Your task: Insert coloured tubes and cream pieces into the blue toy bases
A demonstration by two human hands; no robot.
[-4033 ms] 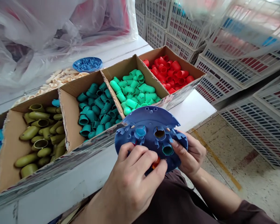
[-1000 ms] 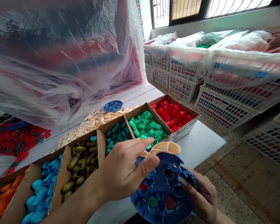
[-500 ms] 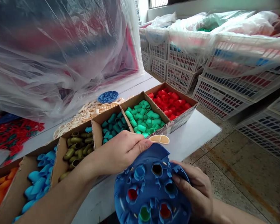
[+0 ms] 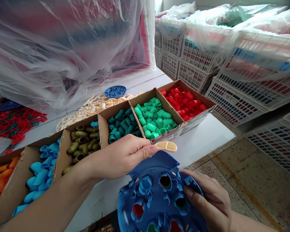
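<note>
My left hand [image 4: 132,156] pinches a small cream-coloured plastic piece [image 4: 168,146], oval and split by a thin rib, between thumb and fingers. Just below it is a round blue plastic shell [image 4: 159,198], its hollow inner side turned up toward me. My right hand [image 4: 211,196] grips the shell by its right edge, thumb on the inside. Coloured tubular parts sit in the shell's holes, among them a red one [image 4: 138,209] and a light blue one [image 4: 145,183]. The shell's lower edge is cut off by the frame.
A divided cardboard box [image 4: 157,91] holds orange, light blue, olive, teal, green and red tubular parts. Behind it lie many cream pieces [image 4: 94,108] and a blue round part [image 4: 115,91]. Red pieces [image 4: 14,125] are heaped at left. Plastic-covered crates [image 4: 234,96] stand at right.
The view has shifted a little, so the boxes appear further right. The blue shell has dropped lower in the view and slightly right with my right hand. My left hand keeps its grip.
</note>
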